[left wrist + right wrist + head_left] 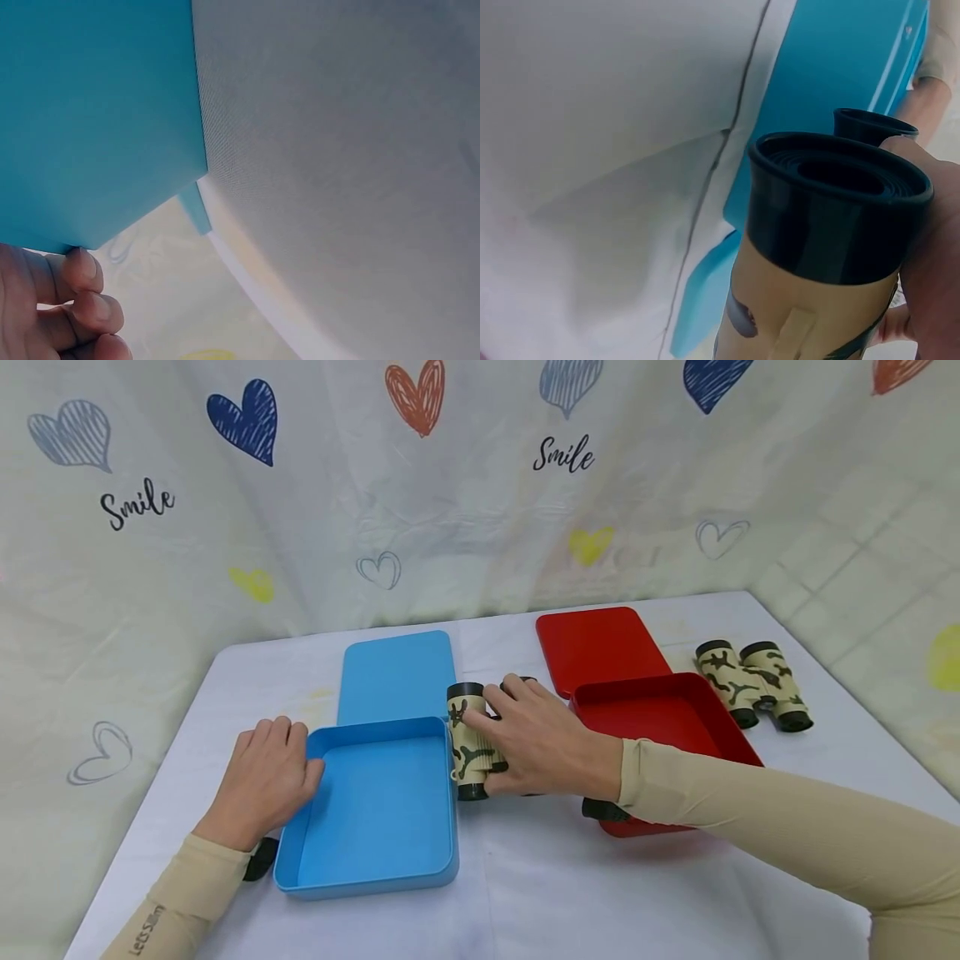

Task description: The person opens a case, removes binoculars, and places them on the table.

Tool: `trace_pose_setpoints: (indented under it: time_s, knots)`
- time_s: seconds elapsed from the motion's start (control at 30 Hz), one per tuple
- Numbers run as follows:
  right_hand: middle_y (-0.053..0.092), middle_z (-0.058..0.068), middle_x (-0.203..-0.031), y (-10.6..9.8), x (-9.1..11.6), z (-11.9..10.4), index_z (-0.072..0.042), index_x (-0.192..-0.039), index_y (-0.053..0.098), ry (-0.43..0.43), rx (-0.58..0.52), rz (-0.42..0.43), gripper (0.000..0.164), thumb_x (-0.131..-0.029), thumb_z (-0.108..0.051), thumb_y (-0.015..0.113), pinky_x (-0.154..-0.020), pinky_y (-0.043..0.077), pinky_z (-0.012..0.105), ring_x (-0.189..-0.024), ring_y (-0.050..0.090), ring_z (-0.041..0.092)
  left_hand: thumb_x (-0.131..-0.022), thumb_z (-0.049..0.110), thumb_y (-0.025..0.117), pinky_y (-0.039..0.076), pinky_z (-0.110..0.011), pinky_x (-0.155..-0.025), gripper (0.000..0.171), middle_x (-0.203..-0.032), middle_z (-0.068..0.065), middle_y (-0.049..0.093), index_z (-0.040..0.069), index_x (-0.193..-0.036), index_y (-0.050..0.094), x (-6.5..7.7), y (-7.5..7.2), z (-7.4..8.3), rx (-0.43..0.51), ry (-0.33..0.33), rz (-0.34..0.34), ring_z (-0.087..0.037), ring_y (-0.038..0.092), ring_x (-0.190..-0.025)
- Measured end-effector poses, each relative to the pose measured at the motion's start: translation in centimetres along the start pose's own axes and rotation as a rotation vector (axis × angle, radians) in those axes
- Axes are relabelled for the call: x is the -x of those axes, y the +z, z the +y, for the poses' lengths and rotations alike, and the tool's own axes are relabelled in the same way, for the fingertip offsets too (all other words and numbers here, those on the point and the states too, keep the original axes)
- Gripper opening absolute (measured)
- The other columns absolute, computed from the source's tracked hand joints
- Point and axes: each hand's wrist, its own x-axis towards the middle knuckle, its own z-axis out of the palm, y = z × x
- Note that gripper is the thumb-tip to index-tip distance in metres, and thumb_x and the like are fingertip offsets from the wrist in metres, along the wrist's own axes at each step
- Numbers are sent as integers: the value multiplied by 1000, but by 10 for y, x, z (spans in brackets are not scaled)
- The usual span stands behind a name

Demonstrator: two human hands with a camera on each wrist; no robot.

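My right hand (532, 735) grips a pair of camouflage binoculars (467, 743) beside the right wall of the blue box (367, 885). Its palm and fingers cover the far barrel. In the right wrist view, a black eyepiece end (832, 217) fills the middle, with the box's blue wall (817, 67) behind it. At the box's upper left corner, my left hand (262, 777) holds the rim, thumb over the inside. From the left wrist view, curled fingertips (94, 307) of that hand meet the box's outer corner.
A blue lid (397, 672) lies behind the blue box. Partly under my right forearm stands a red box (667, 685), with a red lid (600, 647) behind it. Another pair of camouflage binoculars (750, 685) lies to its right. A printed curtain (480, 485) hangs behind the table.
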Motion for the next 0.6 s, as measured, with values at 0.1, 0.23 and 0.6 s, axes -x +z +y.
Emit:
trace_pose_setpoints:
  time_s: [0.1, 0.23, 0.6]
  knots:
    - [65, 6, -111, 3, 2, 1, -21, -123, 58, 0, -4, -7, 57, -81, -55, 75, -81, 50, 36, -98, 53, 22, -87, 17, 58, 24, -31, -61, 20, -70, -7, 37, 5, -76, 45, 0, 0, 1, 1, -7, -12, -21, 33, -65]
    - [66, 6, -111, 6, 5, 1, -22, -124, 57, 2, -14, -19, 58, -80, -55, 76, -83, 51, 37, -100, 54, 22, -87, 17, 57, 23, -30, -61, 21, -70, -7, 37, 6, -75, 44, 0, -1, 2, 3, -8, -8, -21, 32, -65]
    - [66, 7, -115, 13, 10, 1, -22, -126, 57, 4, -15, -42, 63, -78, -58, 78, -85, 51, 37, -103, 55, 23, -86, 16, 56, 21, -30, -61, 20, -69, -7, 35, 6, -74, 42, 1, 2, 1, 3, 0, 17, -20, 31, -63]
